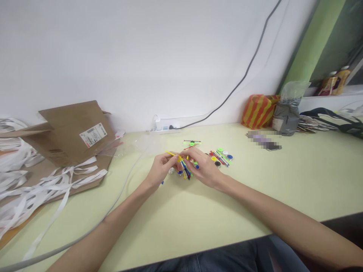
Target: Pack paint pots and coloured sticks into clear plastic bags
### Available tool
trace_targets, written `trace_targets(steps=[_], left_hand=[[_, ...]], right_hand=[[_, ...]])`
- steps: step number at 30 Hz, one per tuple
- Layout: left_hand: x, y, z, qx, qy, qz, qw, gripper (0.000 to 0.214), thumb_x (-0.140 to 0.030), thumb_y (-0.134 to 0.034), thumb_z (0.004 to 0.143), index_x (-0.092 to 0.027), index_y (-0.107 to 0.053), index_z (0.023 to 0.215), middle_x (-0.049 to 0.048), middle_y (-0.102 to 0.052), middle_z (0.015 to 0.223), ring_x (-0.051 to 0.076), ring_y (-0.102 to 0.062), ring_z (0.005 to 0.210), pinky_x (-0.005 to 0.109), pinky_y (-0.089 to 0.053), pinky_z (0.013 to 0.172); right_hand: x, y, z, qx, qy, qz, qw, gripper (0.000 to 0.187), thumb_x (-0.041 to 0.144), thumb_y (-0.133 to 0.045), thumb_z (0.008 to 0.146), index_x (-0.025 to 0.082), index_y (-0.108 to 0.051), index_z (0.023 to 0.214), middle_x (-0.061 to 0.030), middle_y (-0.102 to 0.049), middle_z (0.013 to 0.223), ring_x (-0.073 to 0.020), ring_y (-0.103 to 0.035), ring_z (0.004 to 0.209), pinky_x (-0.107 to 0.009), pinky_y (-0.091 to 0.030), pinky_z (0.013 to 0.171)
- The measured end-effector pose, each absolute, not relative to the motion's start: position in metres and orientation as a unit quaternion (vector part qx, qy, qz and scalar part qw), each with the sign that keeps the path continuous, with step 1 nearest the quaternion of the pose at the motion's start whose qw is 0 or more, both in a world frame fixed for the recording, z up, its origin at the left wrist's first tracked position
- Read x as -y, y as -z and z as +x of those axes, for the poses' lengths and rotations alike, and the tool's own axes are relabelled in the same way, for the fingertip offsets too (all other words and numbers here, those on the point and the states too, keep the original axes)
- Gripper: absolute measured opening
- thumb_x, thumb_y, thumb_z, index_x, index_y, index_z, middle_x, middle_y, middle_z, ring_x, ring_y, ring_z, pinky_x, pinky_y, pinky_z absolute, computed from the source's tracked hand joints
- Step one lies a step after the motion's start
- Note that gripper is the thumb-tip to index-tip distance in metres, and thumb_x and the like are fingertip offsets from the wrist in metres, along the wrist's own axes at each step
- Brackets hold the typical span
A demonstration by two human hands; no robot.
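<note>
Over the middle of the table, my left hand (161, 166) pinches a thin yellow plastic arrow (170, 153) between thumb and fingers. My right hand (202, 167) is closed at the inner end of that same piece, its fingertips meeting those of the left; the exact contact is partly hidden. Beneath both hands lies a pile of small plastic arrows (185, 173) in several colours, mixed with round caps. Right of my right hand are more arrows (221, 158) and round caps, such as a blue cap (230, 157). A green piece with a dark arrow (192, 143) stands just beyond my fingers.
An open cardboard box (76, 132) and white strips (51, 189) cover the left side. A grey cable (124, 185) crosses the table. A power strip (164, 130) sits by the wall. At right lie a phone (273, 146), striped bag (258, 111) and grey bag (286, 115).
</note>
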State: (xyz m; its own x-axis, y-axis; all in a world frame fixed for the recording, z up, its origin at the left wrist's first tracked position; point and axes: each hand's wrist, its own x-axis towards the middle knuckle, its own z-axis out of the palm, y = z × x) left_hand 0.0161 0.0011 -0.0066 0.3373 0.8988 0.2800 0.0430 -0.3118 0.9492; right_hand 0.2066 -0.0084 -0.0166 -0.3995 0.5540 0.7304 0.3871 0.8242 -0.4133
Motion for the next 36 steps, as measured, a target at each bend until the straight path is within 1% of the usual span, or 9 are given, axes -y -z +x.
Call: trace_targets(steps=[7,10,17,20,23,27,31,34,36], left_hand=[[-0.004,0.006,0.014,-0.381,-0.473,0.668,0.43,0.033,-0.044,-0.069,0.084,-0.012,-0.072,0.09,0.002,-0.063,0.06,0.015,-0.058,0.057,0.027,-0.048,0.059],[-0.005,0.006,0.014,-0.381,-0.465,0.679,0.422,0.035,-0.046,-0.068,0.085,-0.012,-0.071,0.09,0.0014,-0.062,0.059,0.014,-0.057,0.056,0.026,-0.047,0.058],[-0.003,0.007,0.015,-0.363,-0.442,0.7,0.427,0.042,-0.052,-0.068,0.087,-0.012,-0.071,0.096,0.0018,-0.063,0.063,0.014,-0.059,0.059,0.026,-0.048,0.059],[-0.003,0.006,0.015,-0.362,-0.439,0.706,0.422,0.043,-0.053,-0.068,0.087,-0.012,-0.071,0.095,0.0024,-0.064,0.063,0.014,-0.06,0.059,0.025,-0.048,0.059],[-0.002,0.006,0.015,-0.357,-0.44,0.708,0.422,0.043,-0.054,-0.068,0.087,-0.012,-0.071,0.096,0.0026,-0.064,0.064,0.014,-0.06,0.059,0.026,-0.049,0.059],[-0.002,0.007,0.014,-0.348,-0.445,0.712,0.417,0.04,-0.05,-0.066,0.09,-0.013,-0.071,0.102,0.0029,-0.066,0.068,0.015,-0.062,0.063,0.026,-0.051,0.061],[-0.001,0.009,0.014,-0.336,-0.436,0.728,0.408,0.035,-0.046,-0.062,0.094,-0.014,-0.07,0.107,0.0041,-0.068,0.076,0.016,-0.064,0.07,0.027,-0.052,0.066],[0.001,0.011,0.016,-0.321,-0.416,0.746,0.409,0.034,-0.044,-0.059,0.096,-0.015,-0.068,0.11,0.0066,-0.07,0.087,0.018,-0.066,0.079,0.029,-0.053,0.073],[0.001,0.013,0.017,-0.325,-0.414,0.747,0.406,0.035,-0.043,-0.059,0.096,-0.016,-0.065,0.117,0.0071,-0.071,0.09,0.019,-0.066,0.084,0.03,-0.052,0.076]], right_hand=[[0.008,0.017,0.206,0.838,-0.052,-0.295,0.457,0.022,0.018,-0.043,0.1,0.022,-0.053,0.12,-0.0075,-0.065,0.102,-0.0189,-0.06,0.089,-0.032,-0.049,0.077],[0.006,0.018,0.207,0.846,-0.045,-0.292,0.444,0.021,0.018,-0.044,0.101,0.022,-0.054,0.119,-0.008,-0.065,0.102,-0.0196,-0.061,0.092,-0.032,-0.049,0.077],[0.004,0.019,0.208,0.853,-0.038,-0.277,0.441,0.02,0.019,-0.043,0.102,0.022,-0.058,0.115,-0.0094,-0.062,0.107,-0.0207,-0.061,0.101,-0.032,-0.05,0.083],[0.003,0.021,0.208,0.854,-0.041,-0.28,0.436,0.021,0.019,-0.044,0.102,0.022,-0.059,0.115,-0.0087,-0.062,0.106,-0.0202,-0.061,0.098,-0.032,-0.05,0.081],[0.003,0.022,0.207,0.853,-0.045,-0.284,0.436,0.019,0.02,-0.044,0.102,0.022,-0.059,0.113,-0.0075,-0.061,0.101,-0.0191,-0.061,0.091,-0.031,-0.05,0.078],[0.002,0.024,0.207,0.844,-0.054,-0.295,0.445,0.014,0.022,-0.049,0.1,0.02,-0.058,0.112,-0.0068,-0.064,0.099,-0.0187,-0.061,0.09,-0.031,-0.049,0.077],[0.0,0.027,0.207,0.834,-0.044,-0.318,0.45,0.015,0.022,-0.054,0.099,0.02,-0.06,0.112,-0.0069,-0.067,0.099,-0.0191,-0.061,0.089,-0.033,-0.048,0.08],[-0.006,0.025,0.21,0.833,-0.031,-0.316,0.454,0.012,0.021,-0.054,0.099,0.02,-0.064,0.106,-0.0064,-0.068,0.093,-0.0194,-0.061,0.087,-0.033,-0.046,0.081],[-0.016,0.018,0.214,0.835,-0.014,-0.31,0.454,0.012,0.02,-0.054,0.099,0.02,-0.065,0.101,-0.0061,-0.069,0.09,-0.0198,-0.06,0.087,-0.033,-0.045,0.081]])
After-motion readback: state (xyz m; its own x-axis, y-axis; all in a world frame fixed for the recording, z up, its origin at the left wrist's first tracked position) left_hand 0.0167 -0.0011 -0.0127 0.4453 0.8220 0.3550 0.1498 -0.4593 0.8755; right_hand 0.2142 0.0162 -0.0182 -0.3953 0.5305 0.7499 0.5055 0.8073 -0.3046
